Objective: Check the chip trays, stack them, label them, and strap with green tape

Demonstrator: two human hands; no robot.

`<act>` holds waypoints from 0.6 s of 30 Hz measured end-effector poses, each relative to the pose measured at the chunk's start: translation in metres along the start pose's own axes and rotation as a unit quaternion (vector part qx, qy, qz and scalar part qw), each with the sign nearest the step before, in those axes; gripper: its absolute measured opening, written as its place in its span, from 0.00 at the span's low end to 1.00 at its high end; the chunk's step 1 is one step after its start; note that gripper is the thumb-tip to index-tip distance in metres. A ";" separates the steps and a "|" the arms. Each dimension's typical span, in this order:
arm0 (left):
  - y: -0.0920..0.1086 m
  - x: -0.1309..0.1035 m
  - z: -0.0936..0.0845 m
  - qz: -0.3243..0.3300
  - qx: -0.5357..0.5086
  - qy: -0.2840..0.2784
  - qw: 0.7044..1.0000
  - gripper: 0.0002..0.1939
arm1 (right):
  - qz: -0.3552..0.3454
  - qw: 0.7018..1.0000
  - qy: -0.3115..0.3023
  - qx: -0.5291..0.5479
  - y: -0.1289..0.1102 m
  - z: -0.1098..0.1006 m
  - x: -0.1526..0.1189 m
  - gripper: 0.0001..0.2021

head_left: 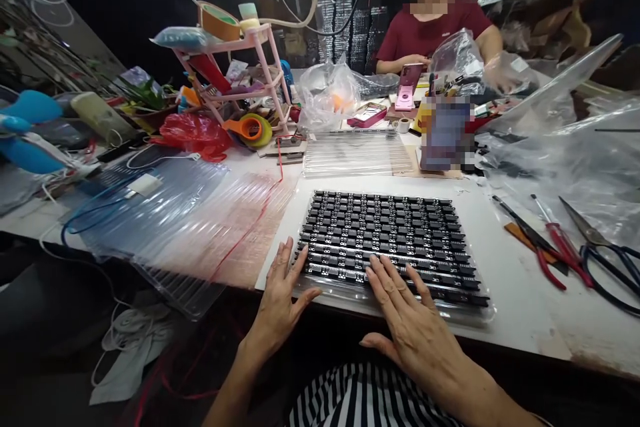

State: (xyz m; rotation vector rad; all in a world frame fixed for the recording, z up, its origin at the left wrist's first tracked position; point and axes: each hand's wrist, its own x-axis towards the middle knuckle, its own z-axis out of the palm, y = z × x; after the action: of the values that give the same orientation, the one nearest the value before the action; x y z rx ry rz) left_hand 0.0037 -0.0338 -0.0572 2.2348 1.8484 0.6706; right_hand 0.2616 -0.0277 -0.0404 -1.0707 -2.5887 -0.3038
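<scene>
Pressing flat on a clear plastic tray [350, 289] of black circuit modules [385, 243], the right hand [407, 310], fingers outstretched and empty, touches the near rows while the left hand [284, 293], also open, rests at the tray's left near corner. The tray lies on a white worktable [525, 313], with pliers [555, 240] and scissors [603, 247] to its right. Across the table sits a person in a maroon shirt [440, 30].

Black parts [385, 240] with white marks, black-and-white striped clothing [360, 397], pink rack [270, 70], maroon shirt [465, 20], red bag [193, 135].
</scene>
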 end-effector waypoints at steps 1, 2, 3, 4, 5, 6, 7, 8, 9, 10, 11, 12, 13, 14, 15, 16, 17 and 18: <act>0.000 0.000 0.000 0.003 0.000 0.000 1.000 0.35 | -0.007 1.000 0.001 0.005 -0.003 0.000 0.004 0.35; 0.000 0.000 0.000 0.005 0.000 0.000 1.000 0.35 | -0.014 1.000 0.000 0.010 -0.006 0.001 0.009 0.36; 0.000 -0.001 0.000 0.006 -0.001 -0.001 1.000 0.35 | -0.017 1.000 -0.001 0.016 -0.008 0.003 0.014 0.37; -0.001 -0.001 0.000 0.005 -0.002 -0.002 1.000 0.35 | -0.018 1.000 -0.003 0.022 -0.011 0.005 0.018 0.37; -0.002 -0.001 0.000 0.002 -0.005 -0.003 1.000 0.36 | -0.017 0.999 -0.004 0.027 -0.012 0.008 0.021 0.38; -0.002 -0.002 0.000 -0.001 -0.008 -0.002 1.000 0.37 | -0.015 0.999 -0.003 0.032 -0.013 0.010 0.023 0.38; -0.003 -0.002 0.000 -0.005 -0.012 -0.001 1.000 0.37 | -0.013 0.999 -0.002 0.037 -0.014 0.012 0.024 0.37; -0.003 -0.003 0.000 -0.008 -0.015 0.001 1.000 0.38 | -0.013 0.999 -0.001 0.041 -0.014 0.013 0.025 0.37; -0.003 -0.003 -0.001 -0.008 -0.016 0.003 1.000 0.38 | -0.013 0.999 0.001 0.045 -0.015 0.013 0.025 0.37; -0.003 -0.003 -0.001 -0.008 -0.017 0.005 1.000 0.37 | -0.014 0.999 0.000 0.049 -0.015 0.013 0.025 0.37; -0.002 -0.003 -0.002 -0.007 -0.017 0.006 1.000 0.37 | -0.015 0.999 -0.003 0.052 -0.016 0.013 0.026 0.36; -0.001 -0.003 -0.002 -0.006 -0.019 0.008 1.000 0.36 | -0.017 0.998 -0.007 0.055 -0.017 0.012 0.027 0.36; 0.001 -0.003 -0.002 -0.006 -0.021 0.010 1.000 0.36 | -0.020 0.998 -0.011 0.059 -0.019 0.011 0.029 0.36; 0.002 -0.002 -0.002 -0.008 -0.024 0.011 1.000 0.37 | -0.025 0.998 -0.014 0.063 -0.021 0.011 0.032 0.36; 0.003 -0.002 -0.001 -0.010 -0.027 0.013 1.000 0.37 | -0.032 0.997 -0.017 0.067 -0.024 0.012 0.035 0.36; 0.003 -0.002 -0.001 -0.011 -0.029 0.014 0.999 0.37 | -0.040 0.996 -0.018 0.072 -0.028 0.013 0.038 0.37; 0.004 -0.001 0.000 -0.012 -0.029 0.016 0.999 0.37 | -0.046 0.996 -0.016 0.075 -0.031 0.015 0.041 0.37; 0.003 -0.001 0.001 -0.011 -0.027 0.018 0.999 0.37 | -0.051 0.996 -0.016 0.076 -0.035 0.017 0.044 0.38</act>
State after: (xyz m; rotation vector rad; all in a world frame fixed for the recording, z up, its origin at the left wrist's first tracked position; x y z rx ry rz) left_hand 0.0071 -0.0354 -0.0572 2.1789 1.8454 0.7521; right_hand 0.2040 -0.0180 -0.0418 -0.9000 -2.6507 -0.1110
